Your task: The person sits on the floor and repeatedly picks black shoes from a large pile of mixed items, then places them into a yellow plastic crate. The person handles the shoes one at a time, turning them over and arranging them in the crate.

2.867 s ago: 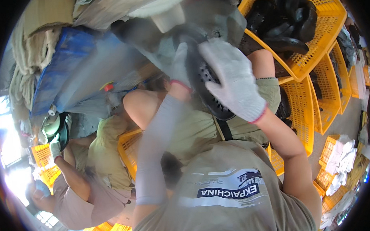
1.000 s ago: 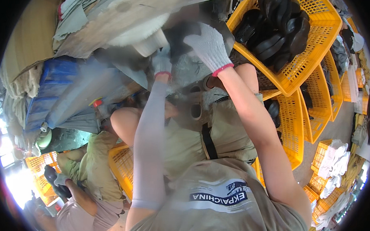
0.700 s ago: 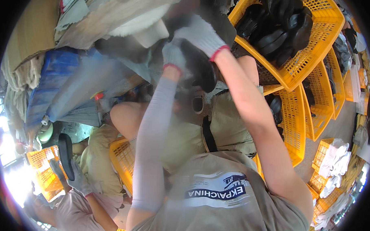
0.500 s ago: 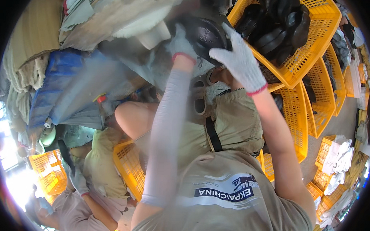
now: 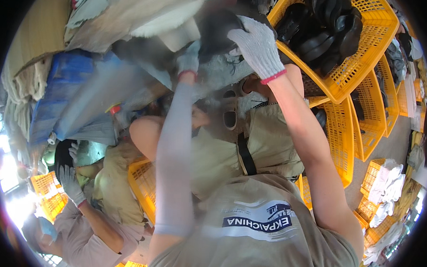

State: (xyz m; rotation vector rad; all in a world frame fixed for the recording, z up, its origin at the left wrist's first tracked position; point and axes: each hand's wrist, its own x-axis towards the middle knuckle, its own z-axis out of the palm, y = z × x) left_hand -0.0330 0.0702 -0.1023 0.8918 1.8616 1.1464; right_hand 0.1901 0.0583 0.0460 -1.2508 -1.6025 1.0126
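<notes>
Both of my hands wear white knit gloves with red cuffs. Between them is a dark, rounded black piece [image 5: 220, 32], blurred and held up at the top middle. My right hand [image 5: 258, 48] grips its right side, thumb and fingers closed on the edge. At its lower left edge my left hand [image 5: 188, 59] is closed, its fingers partly smeared. Just left of the piece are a whitish fuzzy wheel [image 5: 166, 16] and a pale blunt hub [image 5: 180, 37] near my left fingertips. The exact kind of the piece is too blurred to tell.
A yellow crate [image 5: 337, 88] heaped with glossy black pieces [image 5: 315, 36] stands at the upper right, more yellow crates [image 5: 338, 138] below it. Blue sheeting [image 5: 64, 88] hangs at left. At lower left another person's gloved hand [image 5: 73, 185] is by a black piece.
My hands and the black piece have moved left, closer to the fuzzy wheel, and the piece has turned. My right fingers, spread before, now close over its edge. The other person has raised a hand.
</notes>
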